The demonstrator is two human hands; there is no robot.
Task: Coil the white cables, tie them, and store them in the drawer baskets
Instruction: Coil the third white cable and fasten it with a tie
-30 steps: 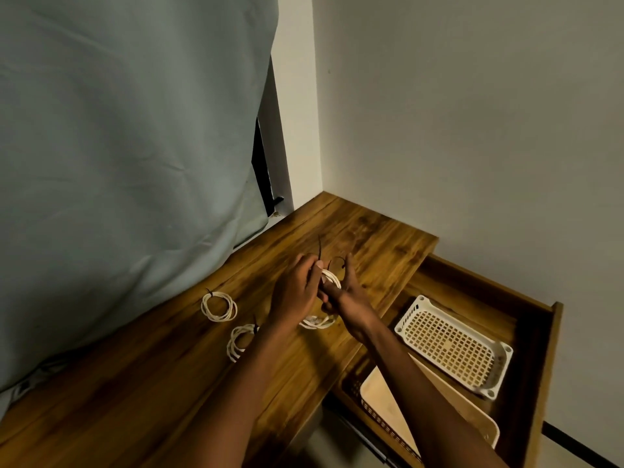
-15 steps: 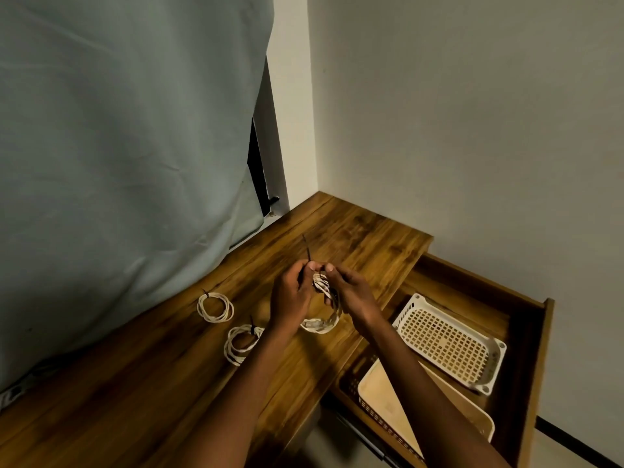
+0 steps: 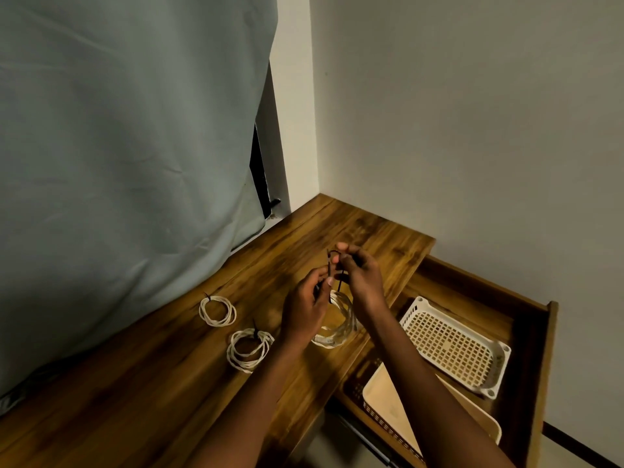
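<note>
From the head camera we see both hands raised together over the wooden tabletop [image 3: 189, 383], close to its right edge. Our left hand [image 3: 305, 312] has its fingers curled, pinching a thin black tie [image 3: 329, 265] between thumb and fingertip. Our right hand [image 3: 359, 276] is just beyond it, fingers bent around the other part of the same tie, with one fingertip lifted at the far end. A white cable coil [image 3: 337, 327] hangs from the tie beneath the two hands, its lower loops resting on or just above the wood; we cannot tell which.

To the left lie two more coils, each bound with a dark tie: a far tied coil [image 3: 217, 310] and a near tied coil [image 3: 249, 349], a little apart from each other.

To the right, the open drawer [image 3: 537, 366] holds a white lattice basket [image 3: 452, 346] at the far side and a cream basket [image 3: 388, 396] nearer us, partly hidden by our right forearm. A grey-green curtain [image 3: 128, 146] hangs along the left.
</note>
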